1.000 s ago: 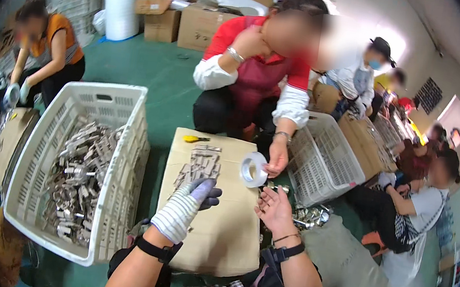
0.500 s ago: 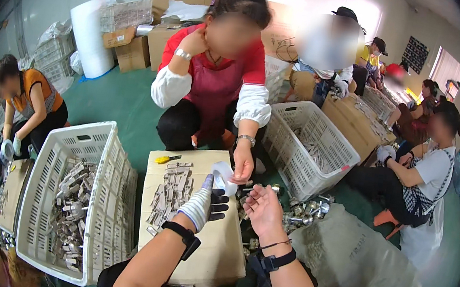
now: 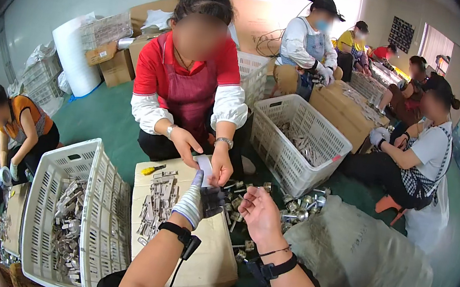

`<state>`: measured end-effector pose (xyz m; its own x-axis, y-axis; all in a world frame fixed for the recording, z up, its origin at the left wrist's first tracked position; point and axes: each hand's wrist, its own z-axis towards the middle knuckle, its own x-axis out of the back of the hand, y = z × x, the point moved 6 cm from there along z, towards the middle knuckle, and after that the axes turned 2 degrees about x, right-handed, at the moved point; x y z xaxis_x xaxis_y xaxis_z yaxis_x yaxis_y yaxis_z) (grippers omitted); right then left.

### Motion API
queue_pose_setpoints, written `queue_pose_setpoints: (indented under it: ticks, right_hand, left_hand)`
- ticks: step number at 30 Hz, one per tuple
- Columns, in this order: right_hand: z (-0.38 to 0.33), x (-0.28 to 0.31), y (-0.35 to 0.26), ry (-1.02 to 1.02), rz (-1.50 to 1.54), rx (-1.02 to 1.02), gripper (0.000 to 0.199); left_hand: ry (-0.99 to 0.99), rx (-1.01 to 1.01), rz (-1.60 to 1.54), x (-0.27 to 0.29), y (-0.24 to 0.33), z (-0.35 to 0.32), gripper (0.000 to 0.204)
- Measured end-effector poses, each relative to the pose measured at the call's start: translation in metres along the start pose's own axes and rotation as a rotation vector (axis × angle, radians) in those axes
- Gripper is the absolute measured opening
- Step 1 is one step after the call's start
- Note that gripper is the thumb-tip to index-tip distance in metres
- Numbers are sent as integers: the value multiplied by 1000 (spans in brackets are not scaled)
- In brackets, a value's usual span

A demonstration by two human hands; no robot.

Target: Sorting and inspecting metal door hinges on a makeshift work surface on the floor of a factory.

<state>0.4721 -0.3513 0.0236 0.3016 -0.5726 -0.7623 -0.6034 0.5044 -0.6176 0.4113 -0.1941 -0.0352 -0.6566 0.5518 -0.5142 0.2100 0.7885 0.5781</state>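
Roll of wide translucent white tape [image 3: 204,167] sits between the two bare hands of a co-worker in a red shirt and maroon apron [image 3: 193,89], just beyond our left thumb. Our left hand [image 3: 192,203], in a white striped glove with dark fingers, has thumb raised, fingers apart from it. Can't tell if the thumb touches the tape. Our right hand [image 3: 262,217], bare, is right of the left fingers: fingers loosely curled, apart from the thumb, nothing in them. We've got a black wristband [image 3: 176,230] on each wrist.

Below the left fingers: low table topped with tan cardboard [image 3: 203,256]. On it, left of those fingers, loose flat silver-grey metal pieces [image 3: 160,198]; past them, farther out, a yellow-and-black cutter [image 3: 153,169]. Well left of the left fingers: large white slatted plastic crate [image 3: 111,226] with similar pieces inside.

Beyond the right fingers and to their right: second white plastic crate [image 3: 270,149], also holding metal pieces. Near the right fingers, shiny cup-shaped metal parts [image 3: 302,214] lie on green floor [image 3: 115,108]. Right of that hand, nearer us: big grey-white sack [image 3: 359,265].
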Motion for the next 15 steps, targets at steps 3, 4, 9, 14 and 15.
queue_pose_setpoints:
  ticks: [3,4,9,14,15]
  right_hand:
    - [-3,-3,0,-20,10,1,25]
    - [-2,-3,1,-22,12,0,25]
    - [0,-4,0,43,9,31,20]
    - [-1,-5,-1,21,18,39,19]
    - [-1,-4,-1,22,20,40,19]
  left_hand:
    - [12,15,35,6,-2,9,68]
    - [13,12,60,8,-4,11,63]
    - [65,-108,23,12,-6,14,43]
    - [94,-230,-17,13,-4,4,24]
    - [107,-256,-29,13,-3,3,21]
